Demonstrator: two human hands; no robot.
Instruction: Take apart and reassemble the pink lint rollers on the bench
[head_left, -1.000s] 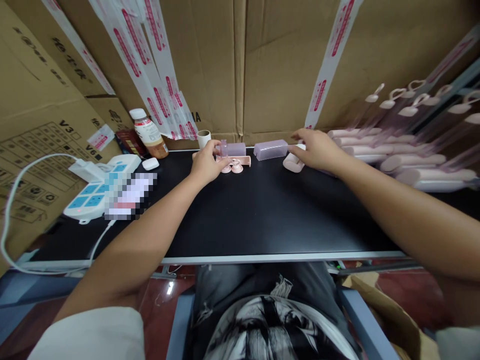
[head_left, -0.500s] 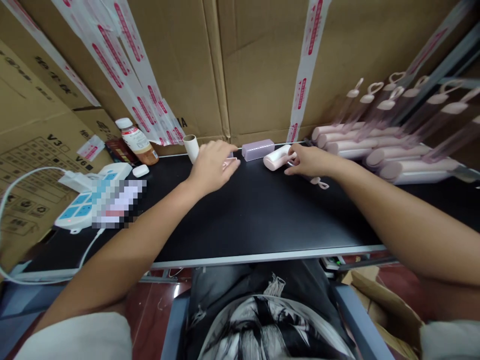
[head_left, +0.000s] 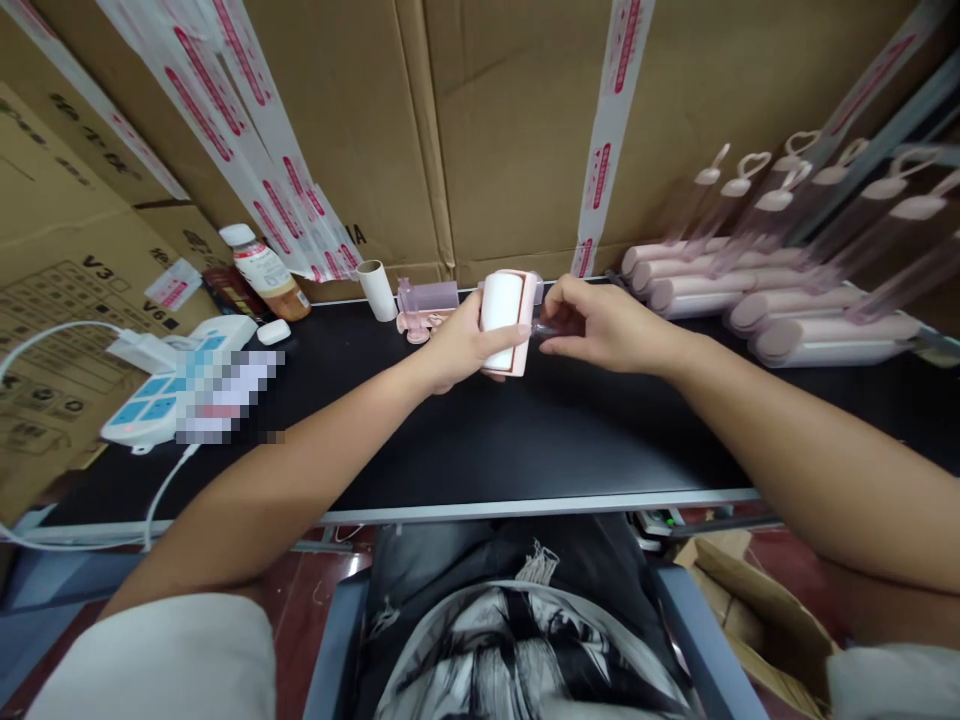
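A lint roller (head_left: pixel 504 305) with a white roll and pale pink casing is gripped in my left hand (head_left: pixel 469 342), its roll tilted nearly upright. My left thumb lies across the white roll. On its right side my right hand (head_left: pixel 592 325) pinches a see-through part at the casing, apparently the handle; most of it hides behind the fingers. Just behind my left hand lie loose pink and clear lilac plastic pieces (head_left: pixel 420 310). A clear lilac cover (head_left: pixel 534 287) shows partly behind the roller. Left of these stands an empty cardboard core (head_left: pixel 376 290).
Several finished-looking lint rollers (head_left: pixel 817 335) with upright clear handles and heart loops stand at the right. To the left are a drink bottle (head_left: pixel 266 272), a white case (head_left: pixel 274 332) and a power strip (head_left: pixel 150 405) with cables. Large cardboard boxes (head_left: pixel 510 150) wall the back of the black table (head_left: pixel 517 440).
The lint roller was lifted off the table, brought left and turned upright. My left hand left the pink pieces and took hold of it; my right hand stays at its right side.
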